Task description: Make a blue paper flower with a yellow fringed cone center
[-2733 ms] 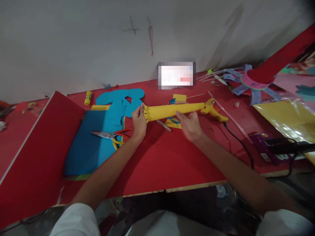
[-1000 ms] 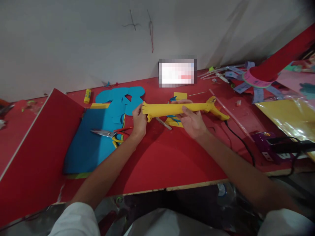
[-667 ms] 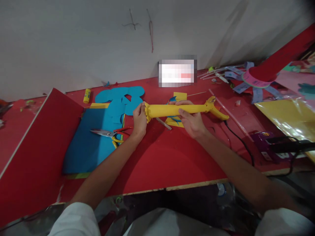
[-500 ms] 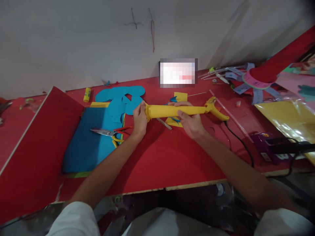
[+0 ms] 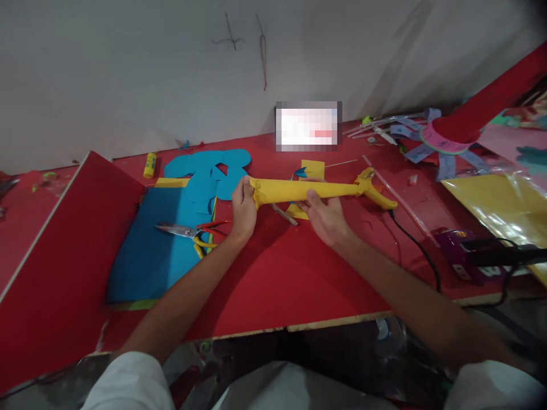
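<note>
A rolled yellow paper cone (image 5: 284, 191) is held level above the table, its wide end to the left and its narrow end to the right. My left hand (image 5: 244, 209) pinches the wide, uneven end. Around the middle, my right hand (image 5: 328, 216) grips the cone, thumb in front and fingers partly hidden behind it. Just past the narrow tip lies a yellow glue gun (image 5: 380, 196) with a black cord. Yellow paper scraps (image 5: 313, 169) and a small blue scrap lie behind the hands. Scissors (image 5: 183, 230) with red and yellow handles rest left of my left hand.
Blue cut-out paper shapes (image 5: 200, 165) and a blue sheet (image 5: 141, 250) lie left, with a glue stick (image 5: 150, 165) behind. A red board (image 5: 64, 256) leans up at far left. A purple box (image 5: 457, 256), yellow plastic packet (image 5: 499, 205) and paper decoration (image 5: 444, 136) occupy the right.
My right hand's fingers have slipped from over the cone's top edge to behind it, and the cone appears slightly turned. My left hand stays at the wide end.
</note>
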Action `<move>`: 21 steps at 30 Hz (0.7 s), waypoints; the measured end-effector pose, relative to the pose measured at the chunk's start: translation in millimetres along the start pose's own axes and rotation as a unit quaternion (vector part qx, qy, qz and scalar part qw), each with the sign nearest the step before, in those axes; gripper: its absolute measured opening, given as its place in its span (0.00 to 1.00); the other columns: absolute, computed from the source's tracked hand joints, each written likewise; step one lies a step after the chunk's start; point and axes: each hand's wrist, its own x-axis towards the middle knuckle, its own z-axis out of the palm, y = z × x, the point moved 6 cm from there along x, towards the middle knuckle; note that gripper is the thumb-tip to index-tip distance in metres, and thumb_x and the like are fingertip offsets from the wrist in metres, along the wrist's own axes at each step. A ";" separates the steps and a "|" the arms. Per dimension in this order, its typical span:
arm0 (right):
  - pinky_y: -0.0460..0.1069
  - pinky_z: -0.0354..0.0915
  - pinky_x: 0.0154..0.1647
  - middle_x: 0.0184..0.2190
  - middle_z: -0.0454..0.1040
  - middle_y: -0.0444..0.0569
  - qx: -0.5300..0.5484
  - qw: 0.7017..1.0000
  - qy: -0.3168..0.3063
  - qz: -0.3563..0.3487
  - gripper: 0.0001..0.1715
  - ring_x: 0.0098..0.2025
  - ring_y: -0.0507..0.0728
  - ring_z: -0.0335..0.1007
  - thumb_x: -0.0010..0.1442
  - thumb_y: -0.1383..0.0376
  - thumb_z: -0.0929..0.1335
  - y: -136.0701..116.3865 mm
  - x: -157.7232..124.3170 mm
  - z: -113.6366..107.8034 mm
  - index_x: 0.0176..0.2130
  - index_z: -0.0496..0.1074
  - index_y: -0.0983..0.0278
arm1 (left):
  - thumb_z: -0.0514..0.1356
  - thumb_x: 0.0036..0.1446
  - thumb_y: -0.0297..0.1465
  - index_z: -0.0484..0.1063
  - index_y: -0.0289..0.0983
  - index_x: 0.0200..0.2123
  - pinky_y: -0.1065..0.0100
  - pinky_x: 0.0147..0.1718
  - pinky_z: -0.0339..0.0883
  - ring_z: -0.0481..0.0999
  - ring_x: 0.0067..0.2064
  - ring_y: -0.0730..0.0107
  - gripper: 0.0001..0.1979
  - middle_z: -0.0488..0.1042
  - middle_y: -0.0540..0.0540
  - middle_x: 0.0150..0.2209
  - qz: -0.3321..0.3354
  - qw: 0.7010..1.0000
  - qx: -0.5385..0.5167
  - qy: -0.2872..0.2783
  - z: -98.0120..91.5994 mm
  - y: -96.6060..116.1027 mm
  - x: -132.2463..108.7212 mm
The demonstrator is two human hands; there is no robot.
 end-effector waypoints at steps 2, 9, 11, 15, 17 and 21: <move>0.62 0.79 0.59 0.51 0.82 0.46 0.003 1.000 0.030 -0.005 0.33 0.60 0.63 0.79 0.53 0.44 0.83 1.5 4.2 -9.5 0.52 0.75 0.50 | 0.69 0.59 0.60 0.70 0.40 0.32 0.70 0.34 0.69 0.69 0.35 0.70 0.29 0.67 0.50 0.33 -0.007 1.000 -0.020 -0.006 1.1 -4.2 0.2; 0.60 0.79 0.59 0.50 0.84 0.46 0.025 0.997 0.063 -0.030 0.32 0.58 0.63 0.80 0.50 0.49 0.84 -9.5 10.3 -20.0 0.49 0.76 0.51 | 0.74 0.57 0.46 0.80 0.42 0.40 0.65 0.43 0.77 0.81 0.43 0.63 0.16 0.81 0.45 0.40 -0.014 0.994 -0.042 -0.099 14.0 -7.0 -1.4; 0.59 0.79 0.59 0.49 0.84 0.45 0.027 0.998 0.049 -0.034 0.31 0.57 0.62 0.81 0.50 0.50 0.84 -13.2 8.2 -15.3 0.49 0.75 0.51 | 0.74 0.56 0.45 0.80 0.42 0.39 0.66 0.44 0.78 0.82 0.43 0.63 0.15 0.82 0.46 0.40 -0.026 0.996 -0.043 -0.078 11.9 -7.6 -0.4; 0.59 0.78 0.56 0.48 0.84 0.45 0.021 0.999 0.008 -0.025 0.30 0.56 0.63 0.80 0.52 0.50 0.83 -17.2 4.0 -4.9 0.50 0.76 0.50 | 0.74 0.52 0.43 0.77 0.40 0.31 0.70 0.40 0.78 0.84 0.41 0.64 0.15 0.82 0.49 0.34 -0.118 0.990 -0.064 -0.033 7.9 -14.9 -0.7; 0.58 0.78 0.56 0.47 0.84 0.45 0.019 1.000 0.002 -0.021 0.29 0.56 0.63 0.80 0.52 0.51 0.83 -18.5 2.7 -2.7 0.50 0.76 0.50 | 0.74 0.54 0.39 0.77 0.39 0.31 0.70 0.41 0.79 0.85 0.42 0.64 0.12 0.82 0.49 0.33 -0.163 0.983 -0.087 -0.003 6.1 -17.1 -2.6; 0.59 0.78 0.57 0.46 0.84 0.44 0.035 0.999 0.000 -0.018 0.26 0.58 0.64 0.79 0.52 0.54 0.82 -20.7 2.5 -2.0 0.49 0.76 0.51 | 0.71 0.58 0.36 0.78 0.39 0.34 0.71 0.41 0.79 0.86 0.45 0.63 0.08 0.83 0.48 0.35 -0.201 0.974 -0.099 0.027 5.1 -15.4 -5.7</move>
